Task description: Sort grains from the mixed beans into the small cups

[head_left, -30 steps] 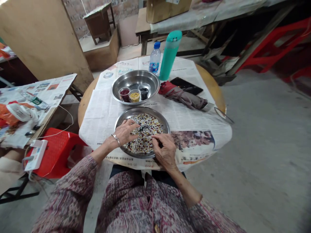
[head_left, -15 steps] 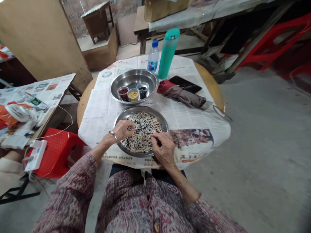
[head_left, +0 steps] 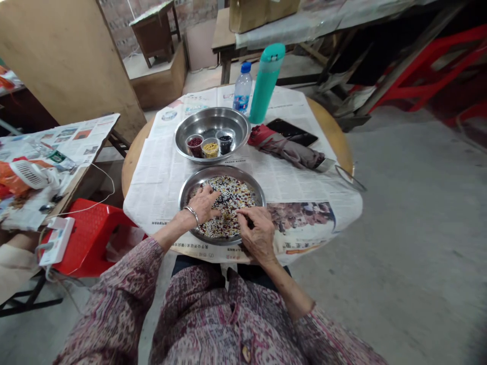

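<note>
A round steel tray [head_left: 185, 186] in front of me holds a mix of white, yellow, dark red and black grains and beans [head_left: 232, 195]. My left hand [head_left: 205, 204], with a metal bracelet at its wrist, reaches over the mix's left side, its thumb and fingers apart. At the tray's right edge, my right hand [head_left: 257, 229] has thumb and fingertips pinched together; anything between them is too small to make out. Behind the tray, a deeper steel basin [head_left: 213, 117] contains clear cups of red beans [head_left: 195, 145], yellow beans [head_left: 210, 148] and black beans [head_left: 225, 143].
Newspaper covers the round table [head_left: 152, 157]. Toward the back stand a water bottle [head_left: 242, 90] and a teal flask [head_left: 267, 83]. A folded umbrella [head_left: 287, 148] and a dark phone or tablet [head_left: 292, 133] lie at right. On the left is a red stool [head_left: 87, 238] with a power strip [head_left: 57, 241].
My left hand has moved right and spread its fingers from a curled pinch, covering more of the mix. My right hand stays pinched at the tray's right edge.
</note>
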A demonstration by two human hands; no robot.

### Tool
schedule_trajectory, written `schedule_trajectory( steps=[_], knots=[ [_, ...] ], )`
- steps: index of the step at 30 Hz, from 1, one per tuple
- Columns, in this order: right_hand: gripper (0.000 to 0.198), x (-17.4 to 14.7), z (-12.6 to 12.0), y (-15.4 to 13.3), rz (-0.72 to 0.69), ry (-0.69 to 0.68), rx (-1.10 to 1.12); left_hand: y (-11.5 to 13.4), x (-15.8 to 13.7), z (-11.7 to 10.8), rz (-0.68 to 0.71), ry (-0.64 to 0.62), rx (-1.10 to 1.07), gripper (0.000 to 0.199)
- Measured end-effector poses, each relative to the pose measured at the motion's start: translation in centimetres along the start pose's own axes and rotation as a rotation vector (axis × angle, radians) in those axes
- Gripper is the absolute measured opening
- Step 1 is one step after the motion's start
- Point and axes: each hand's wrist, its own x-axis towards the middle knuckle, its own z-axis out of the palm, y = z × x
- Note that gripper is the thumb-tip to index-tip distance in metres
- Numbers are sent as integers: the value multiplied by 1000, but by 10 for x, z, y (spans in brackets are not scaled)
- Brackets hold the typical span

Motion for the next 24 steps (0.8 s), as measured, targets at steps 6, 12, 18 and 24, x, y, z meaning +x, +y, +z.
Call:
schedule_trajectory(
  steps=[6, 12, 18, 24],
  knots=[
    [13, 0, 0, 1, -18, 9, -28, 5, 30, 26, 173, 51, -256, 61],
    [14, -1, 1, 2, -13, 14, -20, 15, 51, 20, 239, 8, -174, 36],
    [13, 0, 1, 2, -13, 23, -23, 25, 54, -1, 167, -91, -90, 27],
    [13, 0, 1, 2, -17, 19, -15, 7, 3, -17, 232, -155, -192, 23]
  ],
)
